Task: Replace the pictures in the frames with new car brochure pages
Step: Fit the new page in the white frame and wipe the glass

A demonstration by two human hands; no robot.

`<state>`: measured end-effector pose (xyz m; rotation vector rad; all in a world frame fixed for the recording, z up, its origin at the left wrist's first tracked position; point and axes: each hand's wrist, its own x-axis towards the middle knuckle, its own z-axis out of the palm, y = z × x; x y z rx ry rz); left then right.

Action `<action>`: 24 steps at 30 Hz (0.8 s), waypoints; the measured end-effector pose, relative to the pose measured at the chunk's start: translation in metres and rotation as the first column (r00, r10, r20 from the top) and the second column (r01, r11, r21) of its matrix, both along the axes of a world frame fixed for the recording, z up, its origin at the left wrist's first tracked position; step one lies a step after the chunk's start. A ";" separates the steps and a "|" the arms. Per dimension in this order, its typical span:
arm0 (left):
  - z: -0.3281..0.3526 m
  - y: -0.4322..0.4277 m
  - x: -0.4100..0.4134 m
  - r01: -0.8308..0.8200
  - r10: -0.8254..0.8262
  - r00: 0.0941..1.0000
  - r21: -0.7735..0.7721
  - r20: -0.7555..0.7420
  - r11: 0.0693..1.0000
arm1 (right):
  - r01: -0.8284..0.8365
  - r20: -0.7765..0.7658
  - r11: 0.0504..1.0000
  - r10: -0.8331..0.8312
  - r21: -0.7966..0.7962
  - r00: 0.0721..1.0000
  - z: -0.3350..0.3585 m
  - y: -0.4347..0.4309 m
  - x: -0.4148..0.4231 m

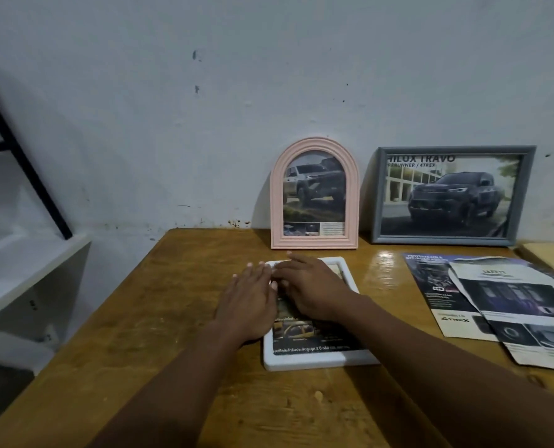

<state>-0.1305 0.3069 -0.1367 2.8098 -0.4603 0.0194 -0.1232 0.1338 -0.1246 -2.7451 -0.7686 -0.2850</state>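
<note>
A white frame [314, 360] lies flat on the wooden table [159, 318] with a car brochure page [304, 337] inside it. My left hand [248, 302] rests palm down over the frame's left edge, fingers stretched out. My right hand [311, 289] lies flat on the page near the frame's top, fingers pointing left and touching the left hand's fingertips. Neither hand grips anything. A pink arched frame [314, 194] and a grey rectangular frame [451, 195] stand against the wall, each showing a pickup truck picture.
Two loose brochure pages [508, 308] lie overlapped on the table's right side. A white shelf [20, 266] with a black metal brace [20, 156] stands to the left. The wall runs right behind the table.
</note>
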 end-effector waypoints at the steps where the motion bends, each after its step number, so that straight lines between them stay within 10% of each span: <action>1: -0.001 0.000 0.000 0.001 -0.001 1.000 0.013 0.004 1.000 | -0.005 0.013 1.000 0.005 -0.029 1.000 -0.004 -0.003 0.000; 8: -0.002 0.000 -0.005 -0.015 0.014 1.000 0.058 0.019 0.998 | -0.014 0.151 0.997 0.026 -0.077 0.988 -0.004 -0.010 -0.006; 24: 0.000 -0.001 -0.003 -0.003 0.002 1.000 0.167 0.007 0.986 | 0.071 -0.118 0.966 -0.103 -0.248 0.988 0.007 -0.036 -0.008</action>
